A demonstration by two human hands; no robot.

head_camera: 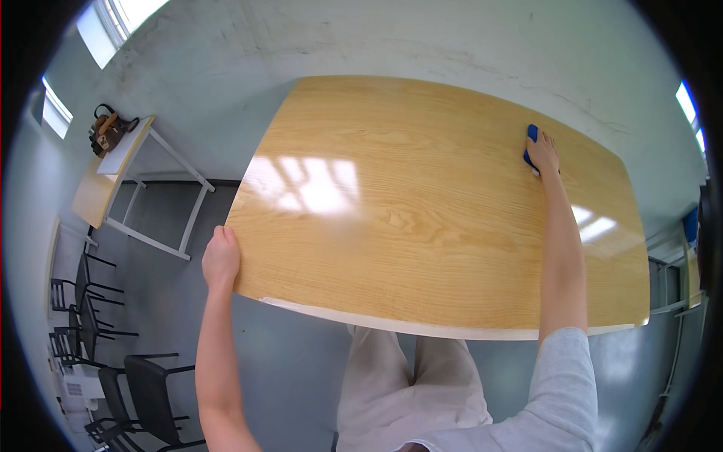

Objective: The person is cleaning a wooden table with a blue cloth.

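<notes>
A wood-grain table (429, 226) with a pale strip along its near edge stands before me, against the wall. My right hand (543, 152) presses on a blue cloth or pad (530, 150) at the far right part of the tabletop; the palm hides some of it, and a small whitish bit shows at its lower end. At the table's left edge, near the front corner, my left hand (222, 257) grips the rim, its fingertips partly out of sight. Window light reflects off the top at left and right.
A second table (90, 192) at the left holds a brown bag (108, 131). Black chairs (149, 395) stand at the lower left. The scuffed wall (395, 39) runs behind the table. At the far right is another table-like frame (669, 308).
</notes>
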